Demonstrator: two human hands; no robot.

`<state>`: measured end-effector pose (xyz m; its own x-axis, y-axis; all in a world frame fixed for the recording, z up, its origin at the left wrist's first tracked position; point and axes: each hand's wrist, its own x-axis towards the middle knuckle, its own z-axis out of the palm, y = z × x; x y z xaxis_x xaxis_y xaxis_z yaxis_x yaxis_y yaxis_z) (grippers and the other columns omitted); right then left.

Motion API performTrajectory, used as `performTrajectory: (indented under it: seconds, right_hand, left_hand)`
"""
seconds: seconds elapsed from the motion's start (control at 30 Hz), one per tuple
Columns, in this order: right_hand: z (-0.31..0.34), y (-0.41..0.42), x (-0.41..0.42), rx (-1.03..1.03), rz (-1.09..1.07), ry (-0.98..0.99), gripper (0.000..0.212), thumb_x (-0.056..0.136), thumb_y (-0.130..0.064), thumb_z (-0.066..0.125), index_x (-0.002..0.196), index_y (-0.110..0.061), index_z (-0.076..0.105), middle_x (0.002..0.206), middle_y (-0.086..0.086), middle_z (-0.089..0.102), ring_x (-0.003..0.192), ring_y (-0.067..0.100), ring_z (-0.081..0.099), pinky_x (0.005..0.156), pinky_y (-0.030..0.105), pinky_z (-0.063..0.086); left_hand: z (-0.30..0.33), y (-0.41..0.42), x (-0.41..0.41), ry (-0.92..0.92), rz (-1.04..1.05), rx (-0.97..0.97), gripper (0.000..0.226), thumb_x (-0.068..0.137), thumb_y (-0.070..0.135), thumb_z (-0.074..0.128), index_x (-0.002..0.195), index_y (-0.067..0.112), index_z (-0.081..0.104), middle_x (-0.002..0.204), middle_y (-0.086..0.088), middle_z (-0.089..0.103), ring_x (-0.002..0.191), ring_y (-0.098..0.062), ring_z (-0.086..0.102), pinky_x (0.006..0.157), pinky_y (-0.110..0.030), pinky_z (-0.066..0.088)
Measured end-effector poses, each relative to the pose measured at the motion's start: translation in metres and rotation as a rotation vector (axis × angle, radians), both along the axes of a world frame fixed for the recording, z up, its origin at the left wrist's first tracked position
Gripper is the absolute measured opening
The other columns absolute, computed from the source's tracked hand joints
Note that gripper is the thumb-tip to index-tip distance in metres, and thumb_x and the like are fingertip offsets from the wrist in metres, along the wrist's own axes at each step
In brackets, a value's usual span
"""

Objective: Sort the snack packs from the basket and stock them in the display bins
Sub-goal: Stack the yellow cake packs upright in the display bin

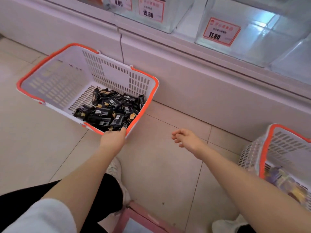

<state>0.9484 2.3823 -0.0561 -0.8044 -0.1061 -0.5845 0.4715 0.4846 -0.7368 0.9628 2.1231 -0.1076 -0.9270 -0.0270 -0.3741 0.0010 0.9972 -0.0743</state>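
A white basket with an orange rim (55, 78) sits tilted on the floor tiles, its near right corner lifted. Several black snack packs (109, 111) lie heaped in that low corner. My left hand (113, 139) grips the basket's near orange rim, fingers curled over the edge. My right hand (186, 138) hovers over the floor to the right of the basket, fingers loosely bent and holding nothing. Clear display bins (252, 31) with red price tags stand on the shelf above.
A second white and orange basket (269, 148) with purple and yellow packs stands at the right edge. The white shelf base (202, 84) runs diagonally behind both baskets. A pink frame (143, 217) and my white shoes are near the bottom.
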Motion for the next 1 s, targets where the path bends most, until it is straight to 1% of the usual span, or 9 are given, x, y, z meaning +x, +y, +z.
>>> performTrajectory:
  seconds: [0.13,0.23,0.37,0.47,0.57,0.67,0.73,0.87,1.0]
  right_hand:
    - [-0.007,0.031,0.017,0.043,-0.058,0.05,0.021,0.094,-0.002,0.039,0.097,-0.015,0.056,0.091,-0.001,0.059,0.081,0.013,0.052,0.066,0.019,0.04]
    - [-0.007,0.068,0.035,0.095,-0.113,0.13,0.022,0.093,-0.001,0.042,0.096,-0.015,0.059,0.093,0.002,0.062,0.083,0.013,0.055,0.071,0.021,0.042]
    - [0.0,0.134,0.065,0.236,-0.244,0.204,0.022,0.091,0.003,0.045,0.101,-0.004,0.063,0.102,0.013,0.065,0.094,0.021,0.058,0.084,0.027,0.042]
    - [0.002,0.194,0.101,0.495,-0.227,0.264,0.021,0.09,-0.002,0.049,0.104,-0.004,0.064,0.108,0.013,0.067,0.103,0.028,0.06,0.088,0.029,0.039]
    - [0.0,0.25,0.144,0.666,-0.137,0.245,0.027,0.087,-0.003,0.049,0.11,-0.007,0.062,0.116,0.013,0.064,0.11,0.028,0.057,0.091,0.032,0.04]
    - [-0.012,0.292,0.184,0.824,0.008,0.134,0.037,0.086,-0.008,0.047,0.122,-0.011,0.054,0.124,0.011,0.056,0.117,0.027,0.05,0.094,0.033,0.039]
    - [-0.022,0.313,0.205,0.924,0.111,0.059,0.039,0.088,-0.021,0.045,0.127,-0.016,0.048,0.127,0.007,0.053,0.12,0.023,0.046,0.097,0.032,0.035]
    - [-0.034,0.335,0.219,0.919,0.157,0.063,0.042,0.089,-0.029,0.043,0.129,-0.019,0.046,0.132,0.002,0.05,0.124,0.019,0.042,0.1,0.029,0.029]
    - [-0.039,0.347,0.229,0.885,0.138,0.095,0.039,0.095,-0.036,0.042,0.131,-0.022,0.048,0.134,0.001,0.052,0.123,0.019,0.045,0.099,0.027,0.029]
  left_hand:
    - [0.015,0.035,-0.006,0.128,0.104,0.046,0.039,0.09,0.013,0.044,0.128,0.01,0.035,0.131,-0.01,0.048,0.121,-0.028,0.046,0.093,-0.037,0.039]
    - [0.033,0.1,-0.005,0.303,-0.091,0.218,0.055,0.09,0.017,0.042,0.142,0.01,0.026,0.147,-0.008,0.029,0.134,-0.024,0.028,0.105,-0.035,0.027]
    - [0.043,0.199,0.012,0.03,-0.399,0.579,0.047,0.091,0.021,0.044,0.137,0.014,0.036,0.14,-0.005,0.039,0.128,-0.025,0.035,0.104,-0.035,0.032]
    - [0.037,0.26,0.029,-0.132,-0.458,0.683,0.046,0.092,0.02,0.045,0.137,0.013,0.038,0.139,-0.008,0.043,0.126,-0.025,0.041,0.102,-0.033,0.035]
    - [0.03,0.317,0.04,-0.254,-0.433,0.71,0.043,0.093,0.021,0.047,0.134,0.007,0.043,0.135,-0.012,0.048,0.122,-0.026,0.048,0.098,-0.03,0.039]
    - [0.022,0.368,0.053,-0.379,-0.373,0.71,0.032,0.094,0.025,0.047,0.111,-0.002,0.054,0.118,-0.021,0.059,0.107,-0.032,0.056,0.083,-0.032,0.041]
    - [0.017,0.393,0.062,-0.43,-0.28,0.787,0.027,0.096,0.028,0.046,0.102,0.004,0.057,0.11,-0.019,0.063,0.101,-0.032,0.058,0.076,-0.032,0.04]
    - [0.01,0.428,0.061,-0.388,-0.111,0.976,0.028,0.093,0.016,0.051,0.117,0.003,0.058,0.114,-0.017,0.064,0.108,-0.029,0.059,0.085,-0.03,0.044]
    - [-0.002,0.446,0.046,-0.346,0.023,0.947,0.032,0.09,0.009,0.05,0.12,0.0,0.054,0.116,-0.021,0.062,0.108,-0.034,0.058,0.089,-0.039,0.047]
